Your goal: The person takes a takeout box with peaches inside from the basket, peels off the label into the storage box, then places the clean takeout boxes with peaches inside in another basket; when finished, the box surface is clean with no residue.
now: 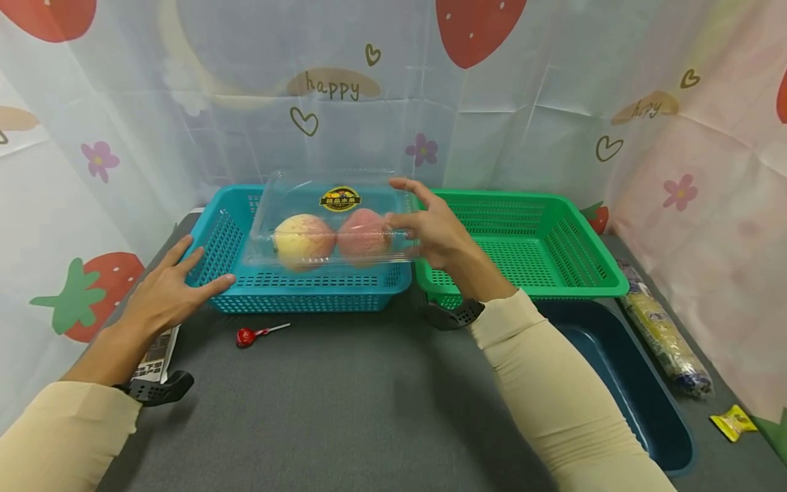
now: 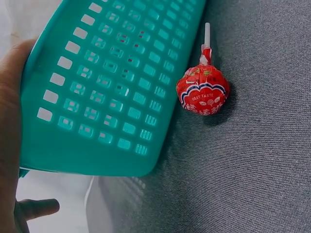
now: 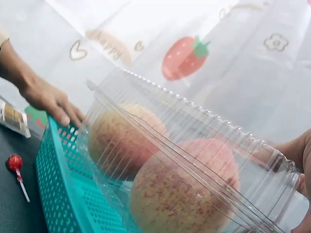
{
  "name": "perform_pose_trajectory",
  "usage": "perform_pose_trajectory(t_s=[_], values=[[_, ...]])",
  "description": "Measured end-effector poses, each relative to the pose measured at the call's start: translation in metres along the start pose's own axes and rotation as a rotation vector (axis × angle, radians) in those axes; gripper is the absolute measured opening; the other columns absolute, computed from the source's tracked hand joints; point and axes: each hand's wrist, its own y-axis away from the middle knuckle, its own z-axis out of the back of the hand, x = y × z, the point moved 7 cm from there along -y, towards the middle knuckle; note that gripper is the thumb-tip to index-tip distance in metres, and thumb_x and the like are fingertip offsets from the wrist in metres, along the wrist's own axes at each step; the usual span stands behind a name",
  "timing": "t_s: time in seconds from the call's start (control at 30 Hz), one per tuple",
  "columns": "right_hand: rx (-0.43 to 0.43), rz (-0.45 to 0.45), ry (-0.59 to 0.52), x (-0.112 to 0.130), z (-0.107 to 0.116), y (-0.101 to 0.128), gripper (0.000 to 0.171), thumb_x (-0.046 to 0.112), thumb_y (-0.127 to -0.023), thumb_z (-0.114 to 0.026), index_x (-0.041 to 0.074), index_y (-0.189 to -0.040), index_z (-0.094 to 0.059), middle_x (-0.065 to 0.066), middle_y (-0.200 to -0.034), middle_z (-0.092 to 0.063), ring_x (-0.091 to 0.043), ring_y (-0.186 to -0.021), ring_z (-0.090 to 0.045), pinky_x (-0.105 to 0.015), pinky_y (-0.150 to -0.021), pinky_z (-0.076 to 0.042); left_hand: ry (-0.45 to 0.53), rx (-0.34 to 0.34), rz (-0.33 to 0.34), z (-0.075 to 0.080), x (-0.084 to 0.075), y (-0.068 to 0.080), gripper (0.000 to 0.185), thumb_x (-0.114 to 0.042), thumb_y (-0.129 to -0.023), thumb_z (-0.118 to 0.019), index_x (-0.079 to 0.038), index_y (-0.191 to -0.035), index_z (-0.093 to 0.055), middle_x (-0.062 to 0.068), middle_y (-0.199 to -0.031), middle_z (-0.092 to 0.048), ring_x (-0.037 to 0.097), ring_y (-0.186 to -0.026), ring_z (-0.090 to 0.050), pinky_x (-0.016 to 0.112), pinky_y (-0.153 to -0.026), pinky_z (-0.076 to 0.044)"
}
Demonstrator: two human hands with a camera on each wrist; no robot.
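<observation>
— Sleeves come first, two pale ones, close to the camera. What is the right hand (image 1: 430, 229) doing?

— It holds a clear plastic box (image 1: 328, 219) by its right end. The thumb and fingers bend around that end and pinch it.

— What is in the box?

— Two round peaches (image 1: 335, 238), side by side. One looks yellow, one looks pink. The lid has a black and yellow sticker.

— Where is the box?

— Up in the air, just over the blue basket (image 1: 301, 283). It is not lying in it.

— And the left hand (image 1: 166, 294)?

— It is open. The fingers are straight and spread, and they press on the left wall of the blue basket.

— Anything else on the bench (image 1: 344, 403)?

— A red lollipop (image 1: 246, 336) lies just in front of the blue basket. A green basket (image 1: 541, 246) stands right beside it, on the right.
</observation>
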Motion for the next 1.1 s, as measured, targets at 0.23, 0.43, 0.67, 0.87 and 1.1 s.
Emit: perform_pose_trajectory(t_s=[0.23, 0.43, 0.67, 0.87, 1.1], values=[[0.015, 0.045, -0.051, 0.013, 0.010, 0.027, 0.055, 0.001, -0.093, -0.060, 0.028, -0.140, -0.047, -0.013, -0.138, -0.032, -0.029, -0.087, -0.047, -0.049, -0.073, -0.051, -0.010, -0.014, 0.014, -0.001, 0.000, 0.001, 0.093, -0.060, -0.091, -0.051, 0.003, -0.151, -0.019, 0.022, -0.158, -0.001, 0.058, -0.131, -0.020, 0.076, -0.094, -0.020], [0.033, 0.074, -0.064, 0.020, 0.018, 0.052, 0.060, 0.000, -0.093, -0.059, 0.023, -0.145, -0.041, -0.014, -0.114, -0.040, -0.025, -0.085, -0.048, -0.051, -0.075, -0.051, -0.005, -0.017, 0.023, -0.003, -0.001, 0.001, 0.094, -0.061, -0.091, -0.051, 0.004, -0.151, -0.018, 0.022, -0.158, -0.001, 0.057, -0.132, -0.018, 0.076, -0.094, -0.020], [-0.002, 0.123, -0.027, 0.019, 0.030, 0.084, 0.061, 0.001, -0.093, -0.059, 0.022, -0.146, -0.040, -0.007, -0.081, -0.038, -0.018, -0.069, -0.043, -0.049, -0.075, -0.050, 0.007, -0.030, 0.029, 0.000, -0.001, 0.000, 0.093, -0.060, -0.091, -0.051, 0.003, -0.151, -0.019, 0.021, -0.158, -0.002, 0.058, -0.132, -0.018, 0.077, -0.093, -0.021], [-0.015, 0.167, -0.011, 0.010, 0.041, 0.114, 0.061, 0.003, -0.094, -0.057, 0.018, -0.149, -0.035, -0.007, -0.079, -0.038, -0.018, -0.074, -0.046, -0.050, -0.077, -0.053, 0.018, -0.023, 0.024, -0.002, -0.001, -0.001, 0.093, -0.060, -0.091, -0.052, 0.003, -0.151, -0.018, 0.020, -0.159, -0.001, 0.057, -0.133, -0.017, 0.077, -0.093, -0.020], [0.013, 0.222, -0.052, -0.005, 0.045, 0.143, 0.061, 0.000, -0.096, -0.055, 0.015, -0.150, -0.032, -0.016, -0.102, -0.048, -0.021, -0.085, -0.055, -0.041, -0.075, -0.053, 0.013, -0.020, 0.014, -0.002, 0.000, 0.000, 0.092, -0.059, -0.091, -0.051, 0.003, -0.151, -0.018, 0.021, -0.158, -0.001, 0.057, -0.133, -0.017, 0.077, -0.093, -0.020]])
